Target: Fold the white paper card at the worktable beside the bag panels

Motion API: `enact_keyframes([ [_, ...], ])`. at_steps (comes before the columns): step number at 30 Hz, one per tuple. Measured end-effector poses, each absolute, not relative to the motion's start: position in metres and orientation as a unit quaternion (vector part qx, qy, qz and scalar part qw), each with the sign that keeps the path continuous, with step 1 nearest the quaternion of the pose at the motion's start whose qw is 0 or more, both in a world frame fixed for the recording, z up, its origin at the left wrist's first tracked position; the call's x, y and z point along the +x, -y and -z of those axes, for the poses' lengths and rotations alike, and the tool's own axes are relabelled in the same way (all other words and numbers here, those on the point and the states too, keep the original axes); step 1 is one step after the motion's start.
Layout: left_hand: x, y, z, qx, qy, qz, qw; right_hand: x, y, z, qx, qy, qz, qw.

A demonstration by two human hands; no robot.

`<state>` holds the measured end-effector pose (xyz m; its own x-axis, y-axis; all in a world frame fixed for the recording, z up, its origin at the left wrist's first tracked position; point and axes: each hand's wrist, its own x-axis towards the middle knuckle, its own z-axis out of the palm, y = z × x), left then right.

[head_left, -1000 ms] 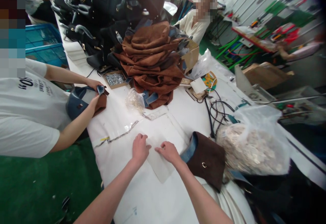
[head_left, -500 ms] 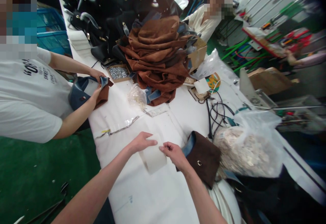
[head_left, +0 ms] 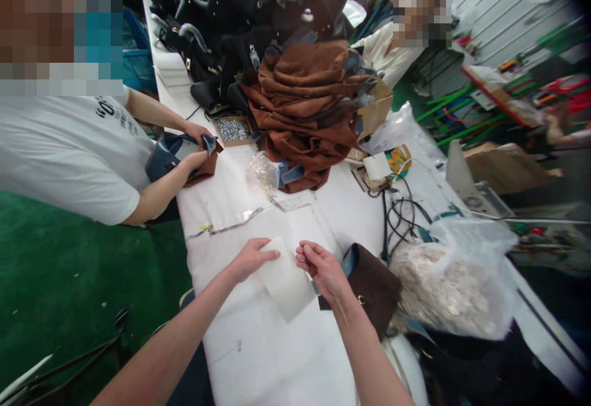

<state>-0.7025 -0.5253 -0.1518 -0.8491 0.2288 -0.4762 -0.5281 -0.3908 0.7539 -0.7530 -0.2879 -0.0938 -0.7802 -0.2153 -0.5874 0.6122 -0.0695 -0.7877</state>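
Observation:
A thin white sheet [head_left: 287, 292], curved a little, hangs over the white-covered table [head_left: 258, 366]. Its upper left edge is pinched between the thumb and fingers of my left hand [head_left: 253, 258]. My right hand [head_left: 323, 266] is just right of the sheet, apart from its upper edge, with thumb and fingertips pressed together; whatever they may hold is too small to make out. Under and beside my right wrist lies a dark brown bag piece [head_left: 376, 286] with blue lining and a small metal ring.
Brown bag pieces [head_left: 302, 86] are heaped beyond my hands, black bags [head_left: 231, 0] behind them. A co-worker's hands [head_left: 198, 147] hold a blue and brown piece at left. A box of metal parts [head_left: 233, 129], black cables [head_left: 406, 209] and a full plastic bag [head_left: 455, 280] are around.
My right hand has come off the sheet's edge and turned, moving slightly right. The sheet now hangs from my left hand, flatter and swung to the right. The view has shifted left.

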Motion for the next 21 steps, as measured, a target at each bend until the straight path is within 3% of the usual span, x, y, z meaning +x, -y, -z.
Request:
enact_keyframes([
  [9, -0.703, 0.531, 0.134, -0.165, -0.581, -0.779, 0.168, -0.763, 0.316, 0.073, 0.133, -0.71, 0.625, 0.297],
  [17, -0.698, 0.539, 0.122, -0.169, -0.615, -0.762, 0.118, -0.772, 0.32, 0.068, 0.126, -0.693, 0.607, 0.367],
  [21, -0.696, 0.543, 0.116, -0.166, -0.617, -0.762, 0.11, -0.777, 0.327, 0.058, 0.074, -0.712, 0.6, 0.356],
])
